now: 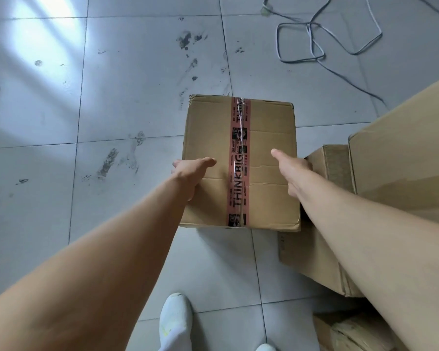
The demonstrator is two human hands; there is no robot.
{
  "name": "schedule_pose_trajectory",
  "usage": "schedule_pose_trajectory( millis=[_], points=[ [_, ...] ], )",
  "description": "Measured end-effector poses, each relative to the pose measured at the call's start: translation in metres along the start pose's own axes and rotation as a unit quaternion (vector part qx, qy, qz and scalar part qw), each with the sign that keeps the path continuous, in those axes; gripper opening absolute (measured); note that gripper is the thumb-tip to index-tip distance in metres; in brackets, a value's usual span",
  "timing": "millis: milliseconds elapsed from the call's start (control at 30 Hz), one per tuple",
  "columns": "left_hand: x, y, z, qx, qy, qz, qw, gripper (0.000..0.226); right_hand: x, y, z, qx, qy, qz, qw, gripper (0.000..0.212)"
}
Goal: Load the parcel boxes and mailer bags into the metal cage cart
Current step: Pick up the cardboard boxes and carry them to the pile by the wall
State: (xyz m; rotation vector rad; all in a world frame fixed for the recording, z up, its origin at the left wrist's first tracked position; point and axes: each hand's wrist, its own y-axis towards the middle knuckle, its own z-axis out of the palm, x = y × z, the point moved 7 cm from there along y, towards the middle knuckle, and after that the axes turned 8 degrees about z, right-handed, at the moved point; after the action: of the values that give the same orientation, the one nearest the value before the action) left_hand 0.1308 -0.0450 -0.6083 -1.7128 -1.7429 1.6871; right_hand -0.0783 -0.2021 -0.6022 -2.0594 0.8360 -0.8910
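A brown cardboard parcel box sealed with a red printed tape strip sits in the middle of the view above the tiled floor. My left hand grips its left edge, thumb lying on the top face and fingers hidden down the side. My right hand grips the right edge the same way, thumb on top, fingers out of sight behind the box. No cage cart or mailer bag is in view.
Several more cardboard boxes are stacked at the right, close to my right arm. Loose grey cables lie coiled on the stained grey tiles at the far right. My feet in white socks stand at the bottom.
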Motion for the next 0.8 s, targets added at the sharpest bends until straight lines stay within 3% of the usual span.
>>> schedule_pose_trajectory(
  millis=[233,467,567,800],
  points=[
    [-0.015,-0.054,-0.046,-0.044,-0.014,-0.026,0.999,0.095,0.020,-0.072,-0.013,0.002,-0.009,-0.030,1.000,0.098],
    [-0.088,-0.182,-0.139,-0.094,-0.047,0.008,0.994,0.090,0.074,-0.238,-0.063,-0.020,-0.030,-0.094,0.995,0.098],
    [-0.114,-0.248,-0.187,-0.120,-0.059,0.025,0.991,0.096,0.089,-0.312,-0.082,0.002,-0.030,-0.116,0.993,0.088],
    [-0.150,-0.421,-0.283,-0.207,-0.123,0.083,0.967,0.094,0.101,-0.476,-0.139,0.097,-0.048,-0.191,0.976,0.086]
  ],
)
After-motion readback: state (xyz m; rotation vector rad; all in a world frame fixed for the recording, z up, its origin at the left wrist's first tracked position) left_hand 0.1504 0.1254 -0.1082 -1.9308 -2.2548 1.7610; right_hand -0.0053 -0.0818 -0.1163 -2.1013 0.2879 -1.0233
